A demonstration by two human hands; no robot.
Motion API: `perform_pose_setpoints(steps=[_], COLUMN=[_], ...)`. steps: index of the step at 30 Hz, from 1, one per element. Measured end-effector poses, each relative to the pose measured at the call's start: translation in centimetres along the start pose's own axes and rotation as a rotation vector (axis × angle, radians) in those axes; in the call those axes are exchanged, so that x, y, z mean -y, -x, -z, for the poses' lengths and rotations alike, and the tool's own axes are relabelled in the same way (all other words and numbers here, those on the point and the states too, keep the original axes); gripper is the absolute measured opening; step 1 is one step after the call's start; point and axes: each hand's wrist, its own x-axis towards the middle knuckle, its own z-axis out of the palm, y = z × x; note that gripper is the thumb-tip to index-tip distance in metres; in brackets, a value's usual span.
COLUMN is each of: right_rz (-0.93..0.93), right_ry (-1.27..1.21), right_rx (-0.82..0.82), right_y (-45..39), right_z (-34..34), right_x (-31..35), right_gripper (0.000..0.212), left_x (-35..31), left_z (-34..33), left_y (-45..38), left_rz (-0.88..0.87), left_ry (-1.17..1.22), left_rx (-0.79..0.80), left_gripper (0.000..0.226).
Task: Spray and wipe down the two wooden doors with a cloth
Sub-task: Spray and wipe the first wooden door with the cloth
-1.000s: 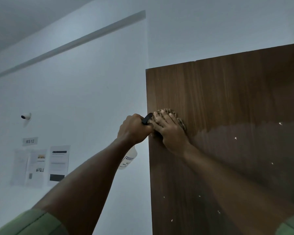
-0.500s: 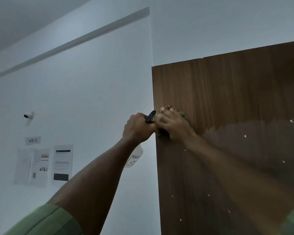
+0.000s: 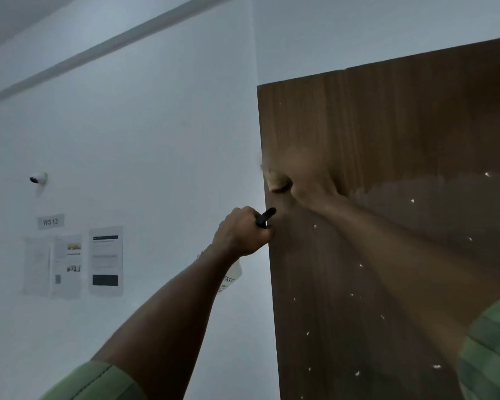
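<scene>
The dark wooden door point(image 3: 401, 140) fills the right half of the view, with a wet, darker patch across its middle. My right hand point(image 3: 303, 183) is motion-blurred and holds a bunched tan cloth point(image 3: 276, 180) against the door, close to its left edge. Just below it, my left hand point(image 3: 243, 232) grips the spray bottle point(image 3: 232, 280) beside that same edge. The bottle's black nozzle point(image 3: 266, 216) sticks up out of my fist toward the door, and its white body hangs below my wrist, mostly hidden.
A white wall point(image 3: 142, 140) runs to the left of the door. It carries a small camera point(image 3: 39, 179), a "WS 13" label point(image 3: 50, 221) and three paper notices point(image 3: 72, 262). Small pale specks dot the door's lower surface.
My right hand has swept the cloth upward along the door's left edge, away from my left hand. The left hand with the bottle sits slightly lower in view.
</scene>
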Motion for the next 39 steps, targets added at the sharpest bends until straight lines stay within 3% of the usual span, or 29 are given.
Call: perform_pose_setpoints(steps=[4,7,10,13,16,22,24,28,29,32,34,39], right_rz=[-0.046,-0.067,-0.103,0.062,0.23,-0.23,-0.163,0.183,0.17,-0.232,-0.353,-0.079], right_ry=[0.001,0.01,-0.019,-0.019,0.053,-0.087,-0.106,-0.047,-0.049,-0.124,-0.182,-0.158], right_rx=[0.078,0.068,0.032,0.013,0.004,-0.084,-0.079,-0.044,-0.082,-0.229,-0.265,-0.107], right_y=[-0.6,1.2,6.4,12.7,12.0,4.6,8.5,14.8,13.5,7.6,6.4,15.9], right_z=[0.9,-0.4,-3.0,-5.2,-5.1,-3.0,-4.3,-5.4,-5.1,-3.3,-2.4,-3.7], right_x=[0.3,0.9,3.1,5.1,3.9,4.3,5.7,3.4,1.9,-1.4,-1.8,0.2], right_gripper=[0.058,0.058,0.06,0.062,0.052,0.063,0.06,0.036,0.033,0.039,0.038,0.034], left_x=[-0.1,0.4,1.1,1.1,0.5,-0.6,-0.8,-1.5,-1.8,-2.5,-2.8,-3.9], left_z=[-0.9,-1.1,-1.2,-1.1,-0.6,-0.2,-0.3,-0.5,-0.5,-1.1,-2.0,-3.9], left_y=[0.9,0.9,0.4,0.1,-0.3,-1.6,-1.6,-2.1,-2.4,-3.5,-4.0,-3.9], left_rz=[-0.011,0.017,0.052,0.062,0.091,0.056,0.043,0.01,0.008,0.007,-0.013,-0.014], left_ry=[-0.079,-0.082,0.078,0.223,0.387,0.473,0.453,0.428,0.421,0.402,0.384,0.41], left_rx=[0.069,-0.004,-0.085,-0.124,-0.128,-0.138,-0.132,-0.073,-0.066,-0.064,-0.06,-0.052], left_gripper=[0.02,0.027,0.037,0.044,0.037,0.052,0.041,0.029,0.03,0.034,0.034,0.032])
